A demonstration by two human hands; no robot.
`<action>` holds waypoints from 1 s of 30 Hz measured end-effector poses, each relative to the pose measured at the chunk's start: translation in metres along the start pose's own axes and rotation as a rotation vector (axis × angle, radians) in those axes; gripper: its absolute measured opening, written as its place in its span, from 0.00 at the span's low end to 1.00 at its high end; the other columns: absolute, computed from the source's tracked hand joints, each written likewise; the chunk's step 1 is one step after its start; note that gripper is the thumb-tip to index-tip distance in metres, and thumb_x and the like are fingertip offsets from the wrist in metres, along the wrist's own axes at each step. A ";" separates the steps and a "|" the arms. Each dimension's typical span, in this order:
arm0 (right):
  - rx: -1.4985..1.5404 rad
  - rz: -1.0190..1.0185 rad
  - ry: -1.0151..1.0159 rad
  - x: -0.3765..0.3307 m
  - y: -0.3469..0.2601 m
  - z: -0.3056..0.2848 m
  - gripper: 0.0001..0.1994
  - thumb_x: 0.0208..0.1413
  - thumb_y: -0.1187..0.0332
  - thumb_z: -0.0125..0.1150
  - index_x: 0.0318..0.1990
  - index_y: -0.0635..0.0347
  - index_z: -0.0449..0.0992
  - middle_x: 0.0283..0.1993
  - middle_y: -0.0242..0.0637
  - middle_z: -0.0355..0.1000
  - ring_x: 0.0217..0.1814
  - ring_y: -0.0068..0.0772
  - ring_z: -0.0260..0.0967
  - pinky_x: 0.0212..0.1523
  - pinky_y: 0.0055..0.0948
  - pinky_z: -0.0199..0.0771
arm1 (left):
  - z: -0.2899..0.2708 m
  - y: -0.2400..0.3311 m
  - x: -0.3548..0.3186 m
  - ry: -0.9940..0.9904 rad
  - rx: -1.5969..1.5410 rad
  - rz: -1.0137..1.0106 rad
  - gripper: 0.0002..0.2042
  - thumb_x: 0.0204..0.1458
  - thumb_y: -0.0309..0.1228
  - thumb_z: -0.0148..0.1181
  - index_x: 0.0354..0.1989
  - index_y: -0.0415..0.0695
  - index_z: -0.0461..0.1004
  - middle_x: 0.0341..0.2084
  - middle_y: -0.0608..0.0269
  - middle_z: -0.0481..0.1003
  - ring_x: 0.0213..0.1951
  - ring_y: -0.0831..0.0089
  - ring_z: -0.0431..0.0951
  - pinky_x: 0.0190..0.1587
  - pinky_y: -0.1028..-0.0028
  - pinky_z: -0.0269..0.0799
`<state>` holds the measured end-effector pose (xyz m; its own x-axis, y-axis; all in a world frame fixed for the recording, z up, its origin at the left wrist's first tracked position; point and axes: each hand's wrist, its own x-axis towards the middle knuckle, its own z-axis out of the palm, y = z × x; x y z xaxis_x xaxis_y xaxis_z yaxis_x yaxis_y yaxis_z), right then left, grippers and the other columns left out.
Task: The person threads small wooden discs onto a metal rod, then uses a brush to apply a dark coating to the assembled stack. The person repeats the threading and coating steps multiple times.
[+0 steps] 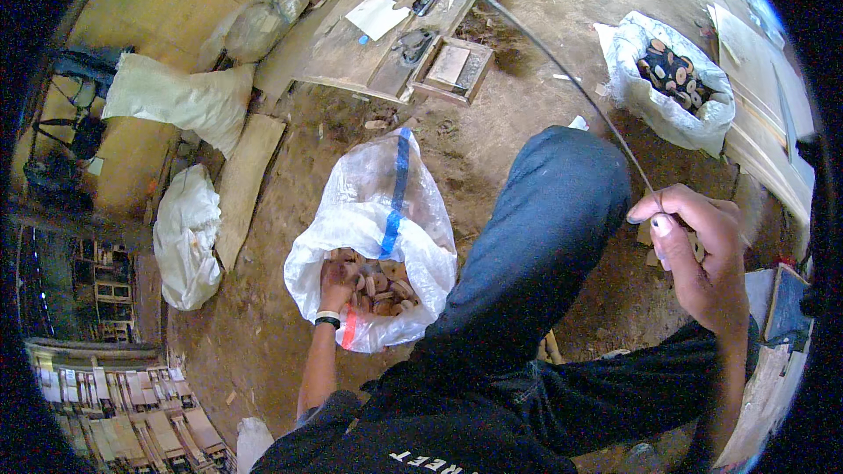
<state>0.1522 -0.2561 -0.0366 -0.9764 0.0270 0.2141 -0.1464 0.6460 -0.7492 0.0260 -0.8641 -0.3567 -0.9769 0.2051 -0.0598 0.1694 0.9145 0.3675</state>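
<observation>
Centre: discs (pixel 386 285) left in sack (pixel 411 332), can't tell grip of left hand (pixel 336 284); right: right hand (pixel 702 259) pinches seemingly bare wire (pixel 571 77)

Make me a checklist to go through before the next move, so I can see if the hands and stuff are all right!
1. Left hand is inside the white bag: ok.
2. Left hand has a disc in its grip: cannot tell, it is partly hidden among the wooden discs.
3. Right hand is pinching the wire: ok.
4. The wire's far end is in sight: not ok, it runs up out of the picture.
5. White bag's mouth is open: ok, discs show inside.
6. Far bag has discs too: ok, they show in its open top.
</observation>
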 end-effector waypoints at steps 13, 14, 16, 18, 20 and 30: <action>0.035 -0.013 -0.004 0.002 0.002 0.004 0.05 0.61 0.75 0.56 0.38 0.64 0.79 0.33 0.41 0.80 0.31 0.34 0.79 0.35 0.29 0.75 | 0.048 0.002 -0.036 0.036 -0.147 -0.157 0.27 0.51 0.31 0.67 0.61 0.42 0.71 0.57 0.45 0.74 0.60 0.48 0.73 0.64 0.57 0.67; 0.022 -0.035 0.001 0.002 0.002 0.004 0.05 0.61 0.76 0.56 0.38 0.64 0.79 0.33 0.42 0.80 0.31 0.34 0.79 0.36 0.30 0.75 | 0.044 0.003 -0.037 0.019 -0.141 -0.135 0.27 0.51 0.31 0.68 0.60 0.42 0.72 0.55 0.45 0.75 0.59 0.48 0.74 0.62 0.57 0.69; 0.031 -0.009 -0.011 0.002 0.002 0.004 0.05 0.61 0.76 0.56 0.38 0.64 0.79 0.34 0.42 0.81 0.32 0.34 0.79 0.36 0.30 0.76 | 0.037 0.003 -0.039 -0.015 -0.137 -0.135 0.26 0.49 0.32 0.69 0.59 0.41 0.73 0.52 0.46 0.78 0.55 0.48 0.78 0.57 0.57 0.74; 0.026 -0.029 -0.016 0.003 0.002 0.004 0.05 0.61 0.76 0.56 0.38 0.64 0.79 0.35 0.43 0.81 0.33 0.36 0.80 0.38 0.31 0.77 | 0.039 0.007 -0.042 0.030 -0.131 -0.159 0.26 0.49 0.33 0.70 0.59 0.42 0.74 0.51 0.46 0.78 0.53 0.48 0.78 0.55 0.57 0.74; 0.027 -0.044 -0.027 0.004 0.002 0.004 0.05 0.61 0.76 0.56 0.38 0.64 0.79 0.35 0.43 0.81 0.35 0.38 0.81 0.39 0.32 0.78 | 0.047 0.012 -0.044 0.020 -0.099 -0.232 0.27 0.49 0.34 0.71 0.58 0.42 0.74 0.51 0.47 0.78 0.52 0.48 0.79 0.53 0.57 0.75; 0.021 -0.088 -0.024 0.002 0.003 0.001 0.06 0.63 0.75 0.55 0.39 0.64 0.79 0.35 0.44 0.81 0.38 0.42 0.82 0.41 0.33 0.79 | 0.084 0.013 -0.032 0.054 -0.080 -0.175 0.29 0.56 0.37 0.65 0.65 0.39 0.67 0.59 0.45 0.72 0.63 0.48 0.69 0.68 0.57 0.61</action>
<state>0.1497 -0.2548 -0.0387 -0.9632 -0.0476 0.2644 -0.2345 0.6288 -0.7414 0.0706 -0.8290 -0.4281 -0.9965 0.0243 -0.0802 -0.0125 0.9033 0.4289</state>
